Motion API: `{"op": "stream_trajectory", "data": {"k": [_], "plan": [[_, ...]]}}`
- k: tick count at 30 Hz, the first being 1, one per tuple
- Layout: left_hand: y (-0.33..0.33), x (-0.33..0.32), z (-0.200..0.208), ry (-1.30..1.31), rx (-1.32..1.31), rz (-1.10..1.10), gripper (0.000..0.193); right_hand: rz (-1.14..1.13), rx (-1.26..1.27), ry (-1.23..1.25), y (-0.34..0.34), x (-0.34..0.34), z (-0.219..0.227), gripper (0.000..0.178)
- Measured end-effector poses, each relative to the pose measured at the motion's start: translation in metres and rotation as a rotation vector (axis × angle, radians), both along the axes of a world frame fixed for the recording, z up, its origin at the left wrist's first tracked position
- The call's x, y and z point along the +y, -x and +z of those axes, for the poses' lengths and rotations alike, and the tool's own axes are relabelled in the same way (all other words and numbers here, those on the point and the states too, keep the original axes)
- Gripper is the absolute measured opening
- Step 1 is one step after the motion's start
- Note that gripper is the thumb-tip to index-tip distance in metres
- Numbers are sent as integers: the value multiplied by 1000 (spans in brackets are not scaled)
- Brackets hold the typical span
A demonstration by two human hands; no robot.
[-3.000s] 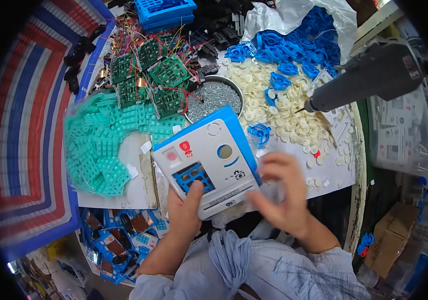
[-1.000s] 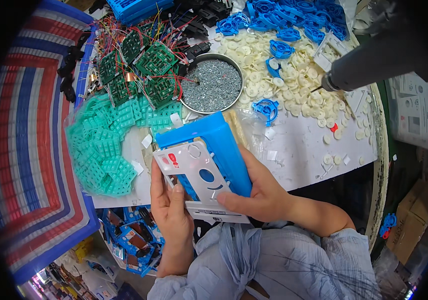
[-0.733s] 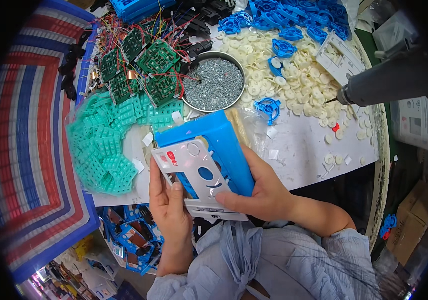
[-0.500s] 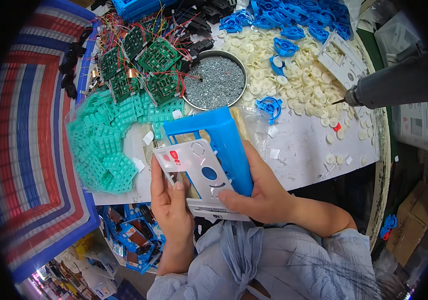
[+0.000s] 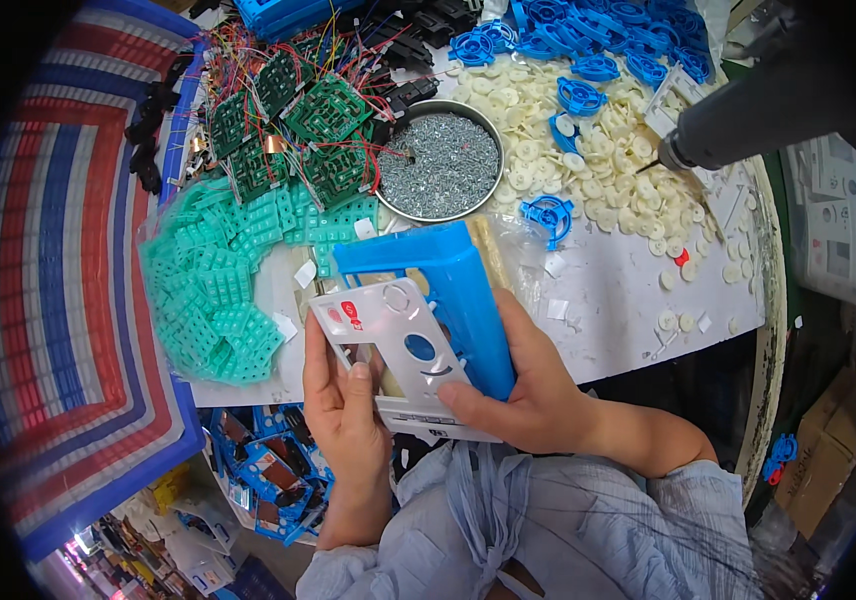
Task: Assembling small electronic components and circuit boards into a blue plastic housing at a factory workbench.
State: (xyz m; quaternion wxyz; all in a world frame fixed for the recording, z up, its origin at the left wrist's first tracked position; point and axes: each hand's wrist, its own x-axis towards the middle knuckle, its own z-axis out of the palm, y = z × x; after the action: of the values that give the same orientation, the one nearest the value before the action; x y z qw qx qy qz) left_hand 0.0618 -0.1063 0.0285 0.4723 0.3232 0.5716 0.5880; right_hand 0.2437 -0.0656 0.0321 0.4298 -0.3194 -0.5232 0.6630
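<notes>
Above the table's near edge, both hands hold a white plastic front panel (image 5: 398, 325) with a rectangular window, a blue round patch and a small red mark. Behind it is a blue plastic housing (image 5: 483, 330), tilted and partly hidden by the panel. My left hand (image 5: 348, 405) grips the panel's left edge, thumb near the window. My right hand (image 5: 518, 395) wraps the housing's right side, its thumb pressing the panel's lower right face. Panel and housing overlap closely at the lower right; whether they are joined I cannot tell.
Beyond the housing stands a round tin of screws (image 5: 443, 165). Around it lie green circuit boards (image 5: 328, 110) with wires, teal keypads (image 5: 213, 280), cream discs (image 5: 538, 130) and blue ring parts (image 5: 548, 218). An electric screwdriver (image 5: 718, 130) hangs at right. A striped crate (image 5: 78, 250) stands left.
The hanging screwdriver has swung left and away. The table's contents have shifted slightly right in the picture. Both hands keep their hold, with the blue housing tipped a little differently behind the panel.
</notes>
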Motion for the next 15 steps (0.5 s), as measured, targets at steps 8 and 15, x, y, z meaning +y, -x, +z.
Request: {"op": "stream_trajectory", "data": {"k": [8, 15], "plan": [[3, -3, 2, -35, 14, -43, 66, 45, 30, 71, 0, -1, 1, 61], [8, -8, 1, -81, 87, -99, 67, 78, 286, 315, 1, -4, -6, 65]]}}
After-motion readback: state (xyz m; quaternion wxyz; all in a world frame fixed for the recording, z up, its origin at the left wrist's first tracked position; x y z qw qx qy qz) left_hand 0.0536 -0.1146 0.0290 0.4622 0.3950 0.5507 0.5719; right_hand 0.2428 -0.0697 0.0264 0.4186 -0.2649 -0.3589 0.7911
